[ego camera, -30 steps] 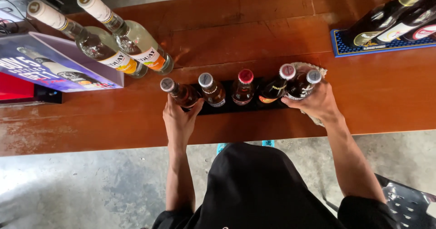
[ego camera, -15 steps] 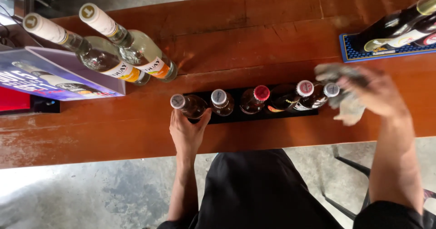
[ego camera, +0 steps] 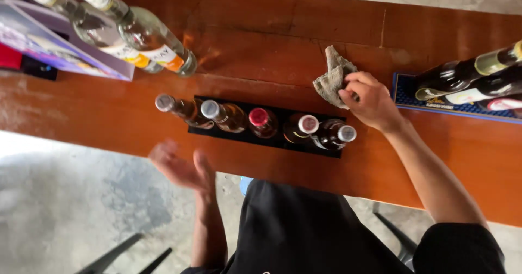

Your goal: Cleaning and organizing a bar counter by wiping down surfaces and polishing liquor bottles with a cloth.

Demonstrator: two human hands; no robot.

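On counter, right hand [ego camera: 371,99] grips grey cloth [ego camera: 333,79]; left hand [ego camera: 182,168] blurred, open, empty; dark bottles [ego camera: 472,77] cropped.

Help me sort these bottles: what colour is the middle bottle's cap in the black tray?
Red, on the middle bottle's cap in the head view.

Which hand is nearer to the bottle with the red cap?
Left. The left hand hovers off the counter edge, below-left of the red-capped bottle; the right hand holds a grey cloth farther away, up-right.
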